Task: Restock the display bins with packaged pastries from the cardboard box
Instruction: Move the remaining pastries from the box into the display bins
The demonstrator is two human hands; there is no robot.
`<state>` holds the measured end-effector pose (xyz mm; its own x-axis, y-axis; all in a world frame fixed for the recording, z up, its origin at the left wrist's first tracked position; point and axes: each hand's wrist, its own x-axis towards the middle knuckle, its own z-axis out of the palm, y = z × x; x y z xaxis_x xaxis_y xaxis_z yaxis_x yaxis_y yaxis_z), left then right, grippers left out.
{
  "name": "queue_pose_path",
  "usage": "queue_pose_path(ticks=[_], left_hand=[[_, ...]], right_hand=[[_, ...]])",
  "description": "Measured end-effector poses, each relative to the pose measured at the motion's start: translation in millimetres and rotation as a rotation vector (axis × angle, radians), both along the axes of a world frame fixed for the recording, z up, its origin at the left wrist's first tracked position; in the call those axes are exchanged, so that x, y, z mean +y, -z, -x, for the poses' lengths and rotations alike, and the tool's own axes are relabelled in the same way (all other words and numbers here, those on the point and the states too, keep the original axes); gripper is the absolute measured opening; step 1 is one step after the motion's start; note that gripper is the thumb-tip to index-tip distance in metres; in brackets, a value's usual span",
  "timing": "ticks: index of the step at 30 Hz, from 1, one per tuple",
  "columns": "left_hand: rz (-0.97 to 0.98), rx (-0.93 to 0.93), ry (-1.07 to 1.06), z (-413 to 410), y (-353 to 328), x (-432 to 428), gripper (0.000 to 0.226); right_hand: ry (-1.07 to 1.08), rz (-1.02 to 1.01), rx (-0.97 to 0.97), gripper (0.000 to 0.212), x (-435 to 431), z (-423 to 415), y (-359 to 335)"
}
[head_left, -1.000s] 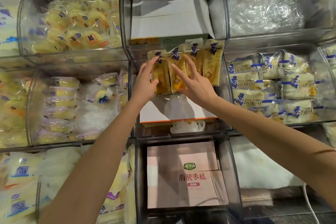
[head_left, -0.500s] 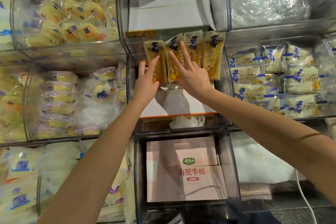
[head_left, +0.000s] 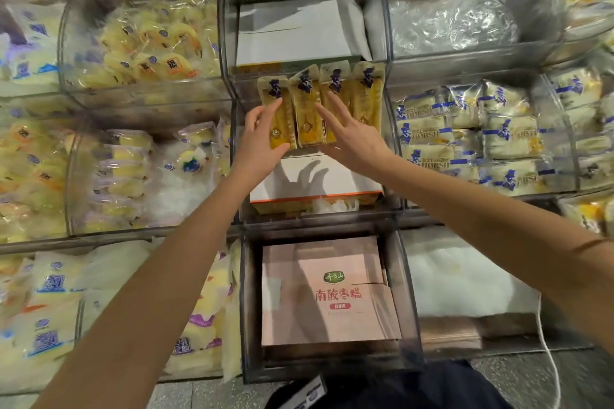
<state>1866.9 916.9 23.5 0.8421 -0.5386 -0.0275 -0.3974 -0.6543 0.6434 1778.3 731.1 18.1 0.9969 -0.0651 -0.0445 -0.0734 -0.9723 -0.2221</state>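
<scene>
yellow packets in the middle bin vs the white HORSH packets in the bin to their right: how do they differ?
Colour: the yellow packets are yellow-orange; the white packets are pale with blue bands and lettering.
Pose: the yellow packets stand upright, four side by side; the white packets lie flat in stacks.
Contact: the left hand and right hand touch the yellow packets; nothing touches the white packets.
Shared: a dark blue logo on both.

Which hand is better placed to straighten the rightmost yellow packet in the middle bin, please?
Probably the right hand: its straight fingers lie next to the rightmost packet, while the left hand is at the leftmost packet.
</scene>
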Motion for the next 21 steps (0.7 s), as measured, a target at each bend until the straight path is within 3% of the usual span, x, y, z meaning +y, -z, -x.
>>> queue_pose_path(ticks=[10,21], left_hand=[[-0.074,-0.173,0.341,58,-41,-64,0.072],[-0.023,-0.375,0.687,195,-74,-217,0.078]], right_hand=[[0.134,-0.049,-0.081,0.078,-56,90,-25],[0.365,-0.045,-0.106,0.074,-186,274,-66]])
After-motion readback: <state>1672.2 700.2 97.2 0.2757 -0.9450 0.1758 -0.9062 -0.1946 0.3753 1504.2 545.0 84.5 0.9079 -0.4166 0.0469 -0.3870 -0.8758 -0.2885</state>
